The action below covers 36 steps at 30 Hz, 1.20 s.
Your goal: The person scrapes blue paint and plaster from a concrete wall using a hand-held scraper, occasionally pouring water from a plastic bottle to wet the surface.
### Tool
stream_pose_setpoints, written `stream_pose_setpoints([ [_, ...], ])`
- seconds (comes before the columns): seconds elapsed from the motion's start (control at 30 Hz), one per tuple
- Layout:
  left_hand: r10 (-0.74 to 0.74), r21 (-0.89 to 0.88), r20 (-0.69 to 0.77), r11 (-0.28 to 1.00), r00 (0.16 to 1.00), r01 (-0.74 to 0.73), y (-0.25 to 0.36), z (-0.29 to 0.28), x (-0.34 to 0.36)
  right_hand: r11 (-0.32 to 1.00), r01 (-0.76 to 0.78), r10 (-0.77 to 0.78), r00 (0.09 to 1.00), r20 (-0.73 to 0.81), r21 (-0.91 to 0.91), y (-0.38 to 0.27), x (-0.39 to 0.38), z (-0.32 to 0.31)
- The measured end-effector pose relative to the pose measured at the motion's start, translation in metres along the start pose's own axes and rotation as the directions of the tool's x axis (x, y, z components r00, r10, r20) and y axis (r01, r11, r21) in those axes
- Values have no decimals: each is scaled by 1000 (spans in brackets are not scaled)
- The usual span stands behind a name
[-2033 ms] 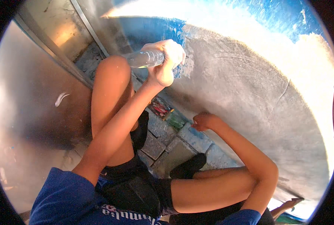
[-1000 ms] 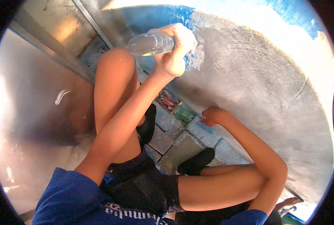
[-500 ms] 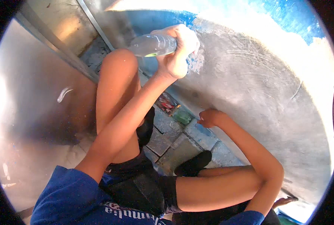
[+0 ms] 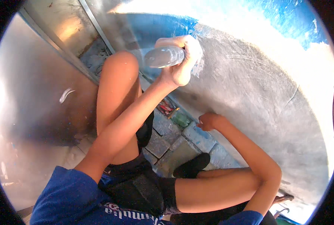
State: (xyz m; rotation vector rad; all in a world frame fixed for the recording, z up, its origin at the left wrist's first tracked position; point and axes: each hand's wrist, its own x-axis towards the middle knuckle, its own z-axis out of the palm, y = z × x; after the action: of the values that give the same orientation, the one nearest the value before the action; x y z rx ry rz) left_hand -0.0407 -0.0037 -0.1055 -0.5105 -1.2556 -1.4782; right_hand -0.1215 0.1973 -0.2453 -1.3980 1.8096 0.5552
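My left hand [image 4: 182, 72] is raised in front of the curved wall and wrapped round a clear plastic bottle [image 4: 164, 57]. One rounded end of the bottle points left, toward my raised knee. Its far end is hidden by my fingers and palm. Lower and to the right, my right hand [image 4: 211, 121] is held close against the foot of the wall with its fingers curled in. What those fingers hold, if anything, cannot be seen. The wall [image 4: 249, 82] is bare grey in the middle, with blue paint [image 4: 155, 26] and bright sunlit patches above.
Grey paving blocks [image 4: 167, 135] lie between my legs. A green bottle [image 4: 181, 120] and red scraps [image 4: 167, 108] rest along the wall's foot. A shiny metal panel [image 4: 35, 112] stands at my left. At lower right, a dark hand-like or foot-like shape [image 4: 283, 198] shows.
My left hand and the clear bottle have moved down and slightly right along the wall, with the bottle's end turned more toward me. My right hand has barely shifted.
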Motion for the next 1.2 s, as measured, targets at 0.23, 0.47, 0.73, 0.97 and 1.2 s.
stream_pose_setpoints([
  [0.23, -7, 43, 8, 999, 1000, 6, 0, -6, -1, 998, -1, -2, 999, -49, -58, 1, 0, 1],
  [0.47, -46, 230, 12, 972, 999, 42, -2, -6, -13, 999, -8, 8, 1000, 14, -37, -1, 5, 2],
  [0.73, 98, 456, 160, 875, 982, -162, 13, -4, -2, 993, -100, 98, 995, 30, 67, -3, -4, -7],
  [0.97, 120, 361, 193, 914, 974, -185, 28, 6, -2, 998, -60, 59, 997, 52, 13, -11, -8, -20],
  [1.2, 178, 290, 380, 909, 908, -300, 29, 12, -4, 999, -16, 18, 996, -85, 30, 0, -2, -1],
])
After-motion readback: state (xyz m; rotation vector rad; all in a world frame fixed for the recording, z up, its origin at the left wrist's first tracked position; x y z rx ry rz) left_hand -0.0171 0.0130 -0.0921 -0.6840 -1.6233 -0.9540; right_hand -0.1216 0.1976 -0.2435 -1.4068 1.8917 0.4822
